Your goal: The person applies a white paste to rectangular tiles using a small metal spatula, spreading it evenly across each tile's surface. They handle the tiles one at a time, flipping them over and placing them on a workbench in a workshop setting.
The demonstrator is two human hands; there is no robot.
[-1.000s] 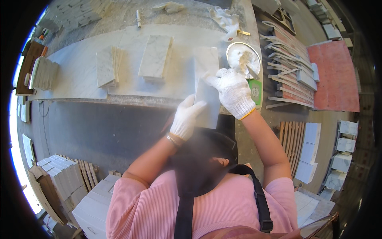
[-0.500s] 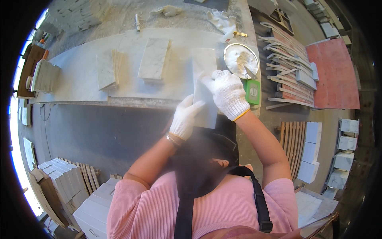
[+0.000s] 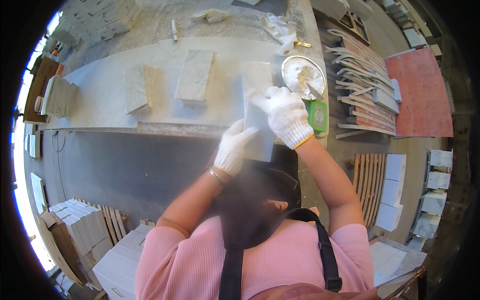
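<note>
A long pale tile (image 3: 260,142) juts over the front edge of the workbench towards me. My left hand (image 3: 233,148), in a white knit glove, grips its left side with the thumb lying over the top. Over the upper part of the tile is my right hand (image 3: 286,116), gloved too, its fingers curled in. Whatever sits in those fingers is hidden. Just beyond the right hand stands a round bowl (image 3: 324,80) of white paste (image 3: 299,75), with a putty knife (image 3: 315,92) resting in it. A green box (image 3: 318,116) lies beside the bowl.
Two short stacks of marble tiles (image 3: 194,76) (image 3: 136,90) lie left on the dusty workbench (image 3: 100,107). Loose gloves (image 3: 279,30) and a marker-like stick (image 3: 174,31) are farther back. Right of the bench, pale strips (image 3: 357,75) cover a reddish board. White boxes (image 3: 82,227) stand behind me at left.
The view shifts very slightly. Both hands stay at the same spots on the tile, and nothing has been taken up or let go.
</note>
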